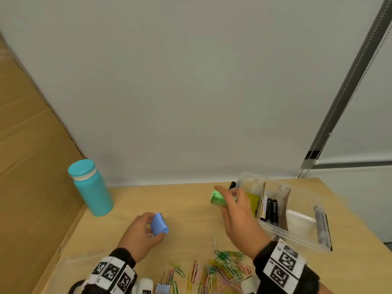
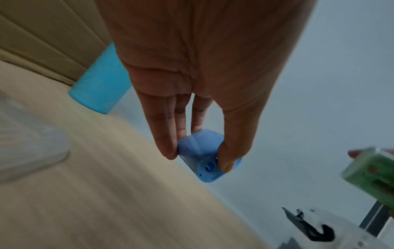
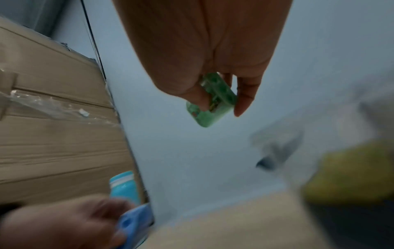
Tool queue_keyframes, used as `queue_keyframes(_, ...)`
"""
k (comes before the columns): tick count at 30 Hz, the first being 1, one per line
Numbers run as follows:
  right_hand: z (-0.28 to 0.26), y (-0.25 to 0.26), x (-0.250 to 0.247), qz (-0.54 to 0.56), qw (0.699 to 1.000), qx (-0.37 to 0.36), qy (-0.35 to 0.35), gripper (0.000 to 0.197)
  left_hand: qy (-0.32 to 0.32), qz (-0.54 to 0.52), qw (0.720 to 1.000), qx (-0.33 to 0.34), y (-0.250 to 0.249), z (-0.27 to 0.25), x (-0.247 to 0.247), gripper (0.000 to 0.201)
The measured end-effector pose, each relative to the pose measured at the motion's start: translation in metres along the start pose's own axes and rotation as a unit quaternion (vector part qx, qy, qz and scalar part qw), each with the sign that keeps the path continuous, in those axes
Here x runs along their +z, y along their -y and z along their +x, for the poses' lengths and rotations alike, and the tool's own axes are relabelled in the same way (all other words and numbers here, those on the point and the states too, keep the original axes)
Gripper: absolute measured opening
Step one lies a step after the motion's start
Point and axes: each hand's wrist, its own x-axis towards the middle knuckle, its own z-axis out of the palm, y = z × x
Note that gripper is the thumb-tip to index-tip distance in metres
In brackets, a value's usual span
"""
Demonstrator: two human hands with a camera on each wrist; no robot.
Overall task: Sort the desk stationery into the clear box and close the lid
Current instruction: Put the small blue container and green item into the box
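My left hand (image 1: pixel 141 232) pinches a small blue pencil sharpener (image 1: pixel 159 224) (image 2: pixel 200 151) between thumb and fingers, just above the wooden desk (image 1: pixel 180 204) at centre left. My right hand (image 1: pixel 237 213) holds a green pencil sharpener (image 1: pixel 217 199) (image 3: pixel 213 104) in the air, close to the left end of the clear box (image 1: pixel 297 228). The box stands open at the right, with yellow sticky notes (image 1: pixel 253 200) and black markers (image 1: pixel 271 211) in its compartments. A heap of coloured paper clips (image 1: pixel 222 266) lies near the desk's front edge.
A teal bottle (image 1: pixel 91 187) stands at the back left against a cardboard panel (image 1: pixel 31 166). The clear lid (image 2: pixel 27 143) lies on the desk at front left. Binder clips (image 1: pixel 162 287) and white items (image 1: pixel 144 285) sit at the front edge. A white wall (image 1: pixel 191 92) backs the desk.
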Motion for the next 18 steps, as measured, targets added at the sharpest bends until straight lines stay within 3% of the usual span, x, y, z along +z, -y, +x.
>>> queue_keyframes(3,0.011,-0.023,-0.039,-0.094,0.993,0.077,0.007,0.064,-0.007,-0.056,0.998,0.005,-0.002,-0.018,0.000,0.051)
queue_keyframes(8,0.033,-0.044,-0.069,-0.158,0.970,0.167,0.075,0.033,-0.019,-0.097,0.995,0.014,-0.015,-0.037,0.005,0.049)
queue_keyframes(10,0.041,-0.043,-0.070,-0.212,0.949,0.177,0.153,0.026,-0.018,-0.105,0.994,0.013,-0.019,-0.041,0.008,0.049)
queue_keyframes(13,0.055,-0.032,-0.067,-0.269,0.915,0.160,0.256,0.031,-0.015,-0.111,0.994,0.012,-0.024,-0.045,0.009,0.049)
queue_keyframes(16,0.072,-0.032,-0.059,-0.280,0.896,0.160,0.304,0.039,-0.015,-0.099,0.995,0.018,-0.027,-0.048,0.009,0.050)
queue_keyframes(18,0.081,-0.038,-0.052,-0.280,0.890,0.165,0.320,0.028,-0.015,-0.093,0.995,0.025,-0.030,-0.051,0.010,0.051)
